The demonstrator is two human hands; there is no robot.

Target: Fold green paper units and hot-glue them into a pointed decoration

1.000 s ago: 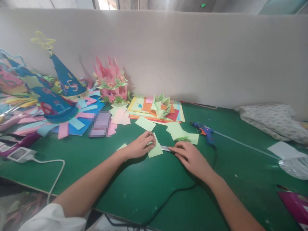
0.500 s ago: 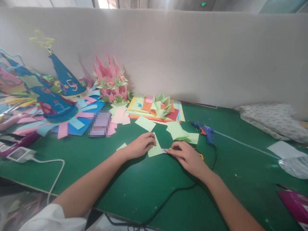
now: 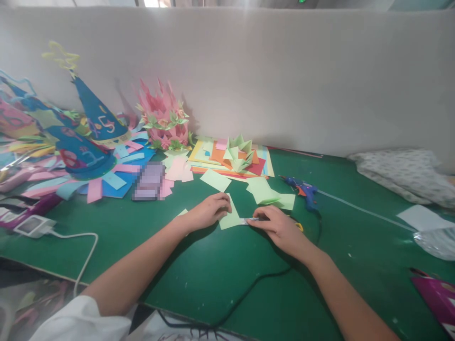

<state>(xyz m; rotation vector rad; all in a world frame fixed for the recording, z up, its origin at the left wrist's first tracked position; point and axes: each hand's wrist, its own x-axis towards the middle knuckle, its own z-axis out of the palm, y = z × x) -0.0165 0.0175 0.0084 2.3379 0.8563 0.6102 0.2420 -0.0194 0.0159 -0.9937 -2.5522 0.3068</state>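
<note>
My left hand [image 3: 209,211], fingers loosely bent, pins the pale green paper square [image 3: 231,221]. My right hand [image 3: 280,228] grips a slim silver-bladed cutter [image 3: 248,220] at its edge.

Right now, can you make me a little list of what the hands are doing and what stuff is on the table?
Left hand: lies on the light green paper, pressing it down
Right hand: grips a small metal tool, tip at the paper's edge; kind unclear
Surface: green table
Just behind: blue glue gun, loose green squares
By the wall: coloured paper stack, pink paper crown, blue cone hats
</note>
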